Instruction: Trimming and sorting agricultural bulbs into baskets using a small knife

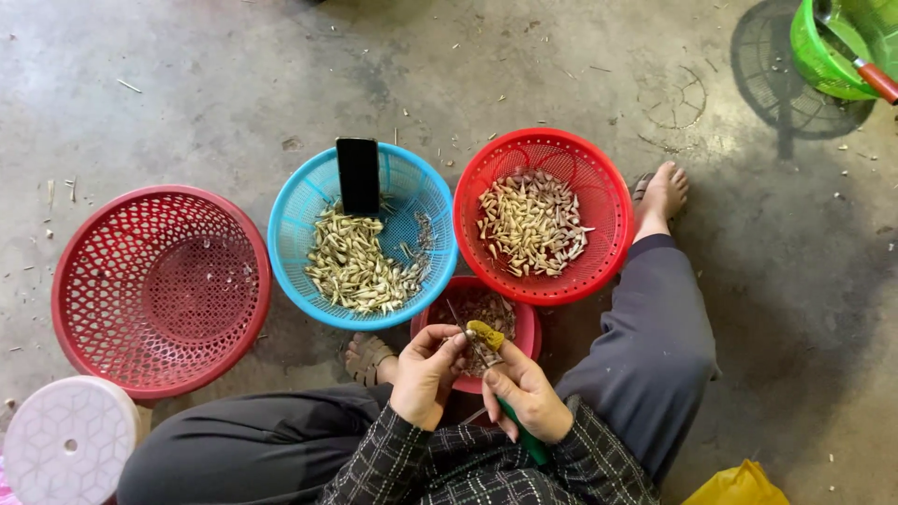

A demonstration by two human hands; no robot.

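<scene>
L hand [426, 374] pinches a small yellow piece [485, 335], prob. a clove, over the small red bowl [526, 329]. R hand [526, 393] grips a green-handled knife [520, 432], blade at the piece. Blue basket [309, 206] w/ a black phone [358, 175] & red basket [599, 178] sit just beyond, both holding pale cloves.

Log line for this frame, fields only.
left hand: pinching small piece | right hand: gripping green-handled tool | below: small red bowl | ahead: blue basket, red basket
</scene>
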